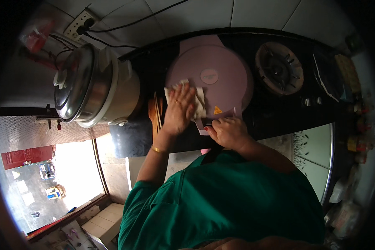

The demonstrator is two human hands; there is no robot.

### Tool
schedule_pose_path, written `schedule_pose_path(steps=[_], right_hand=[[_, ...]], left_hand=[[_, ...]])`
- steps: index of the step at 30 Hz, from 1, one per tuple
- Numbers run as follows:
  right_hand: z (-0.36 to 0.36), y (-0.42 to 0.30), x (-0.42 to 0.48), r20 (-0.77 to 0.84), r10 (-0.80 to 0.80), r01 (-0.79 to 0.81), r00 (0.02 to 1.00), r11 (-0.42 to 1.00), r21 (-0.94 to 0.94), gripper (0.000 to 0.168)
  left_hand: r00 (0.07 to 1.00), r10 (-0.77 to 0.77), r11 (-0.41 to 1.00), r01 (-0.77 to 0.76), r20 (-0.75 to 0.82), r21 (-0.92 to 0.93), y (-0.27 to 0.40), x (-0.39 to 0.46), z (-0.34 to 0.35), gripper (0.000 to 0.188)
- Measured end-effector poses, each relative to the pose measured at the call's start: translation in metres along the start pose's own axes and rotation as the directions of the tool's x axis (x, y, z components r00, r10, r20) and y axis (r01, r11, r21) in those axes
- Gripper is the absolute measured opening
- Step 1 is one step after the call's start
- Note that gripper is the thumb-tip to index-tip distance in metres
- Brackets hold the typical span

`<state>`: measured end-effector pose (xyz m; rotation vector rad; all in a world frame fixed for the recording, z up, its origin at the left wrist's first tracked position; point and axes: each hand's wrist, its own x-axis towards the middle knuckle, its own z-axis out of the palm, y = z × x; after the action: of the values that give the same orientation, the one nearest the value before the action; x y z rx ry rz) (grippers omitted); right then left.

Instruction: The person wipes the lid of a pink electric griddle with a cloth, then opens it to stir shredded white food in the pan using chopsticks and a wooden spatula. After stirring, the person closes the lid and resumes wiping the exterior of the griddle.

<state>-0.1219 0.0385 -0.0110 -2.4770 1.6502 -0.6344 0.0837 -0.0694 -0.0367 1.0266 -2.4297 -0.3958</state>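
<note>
A round pink electric griddle (228, 65), its lid down, sits on the black counter with a yellow warning sticker near its front. My left hand (180, 107) lies flat over a pale, crumpled cloth (200, 97) and presses it against the left front of the lid. The palm and fingers hide part of that cloth. At the griddle's front, my right hand (229, 132) is curled around the handle (202, 129), with the thumb on its left side.
Left of the griddle lie a wooden spatula (151, 109) and chopsticks (158, 114). A large electric cooker (122, 84) with a metal lid stands farther left, below a wall socket (80, 25) with plugged cords. A gas burner (279, 68) is to the right.
</note>
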Motion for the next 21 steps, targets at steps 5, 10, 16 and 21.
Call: schedule_pose_path(steps=[5, 10, 16, 21], right_hand=[[0.0, 0.002, 0.001, 0.019, -0.021, 0.021, 1.0, 1.0, -0.011, 0.037], [-0.002, 0.002, 0.001, -0.022, -0.023, 0.023, 0.999, 1.0, 0.009, 0.036], [0.001, 0.0, 0.001, -0.039, -0.003, 0.004, 0.999, 1.0, 0.02, 0.035], [0.002, 0.0, 0.001, -0.03, -0.009, 0.01, 1.0, 1.0, 0.017, 0.035]], left_hand=[[0.998, -0.056, 0.998, 0.057, -0.016, 0.036, -0.016, 0.022, 0.007, 0.049], [0.998, 0.036, 0.957, -0.021, 0.048, -0.289, 0.03, -0.042, 0.005, 0.051], [1.0, 0.027, 0.999, -0.027, -0.001, -0.038, -0.009, -0.006, 0.001, 0.05], [0.998, 0.006, 1.0, -0.007, -0.065, -0.013, -0.035, 0.028, 0.003, 0.049]])
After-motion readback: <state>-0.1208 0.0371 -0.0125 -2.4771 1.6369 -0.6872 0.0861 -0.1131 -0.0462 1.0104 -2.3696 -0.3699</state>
